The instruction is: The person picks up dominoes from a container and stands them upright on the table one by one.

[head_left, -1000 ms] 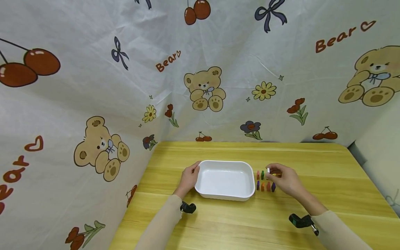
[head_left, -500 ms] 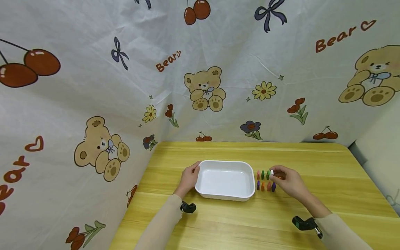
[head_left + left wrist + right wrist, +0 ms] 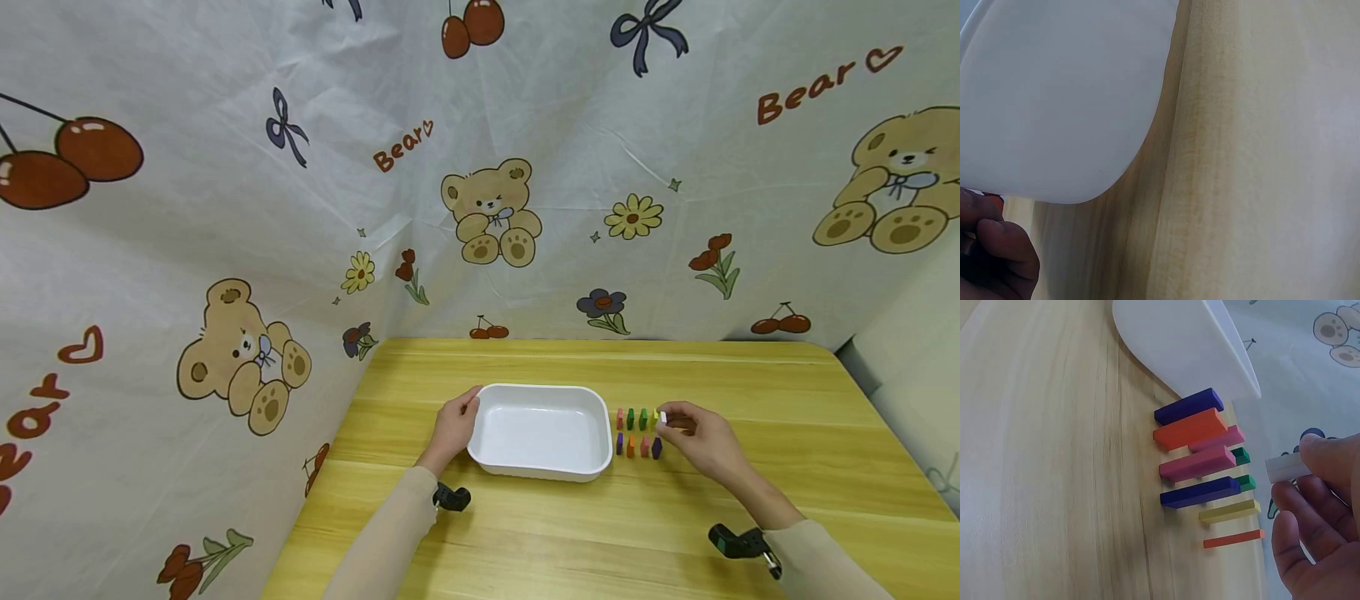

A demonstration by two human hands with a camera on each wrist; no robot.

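Pinched between the thumb and fingers of my right hand (image 3: 703, 440) is a small white block (image 3: 1286, 468), held above the far row of upright blocks at its right end. That row has a pink block (image 3: 1235, 435), two green ones, a yellow block (image 3: 1230, 512) and a thin orange block (image 3: 1234, 539). Nearer me stand a dark purple block (image 3: 1189, 407), an orange block (image 3: 1190, 429), a pink block (image 3: 1197, 463) and a dark blue block (image 3: 1200, 493). My left hand (image 3: 454, 429) grips the left rim of a white plastic tray (image 3: 536, 473).
The blocks stand just right of the tray on a wooden table (image 3: 570, 542). A white cloth (image 3: 570, 150) printed with bears and cherries hangs behind the table and along its left side. A black wrist camera (image 3: 738, 542) sits by the right forearm.
My right hand has moved a little right along the far row with the white block, leaving the second green block and then the yellow one in view. The left hand and tray stay put.
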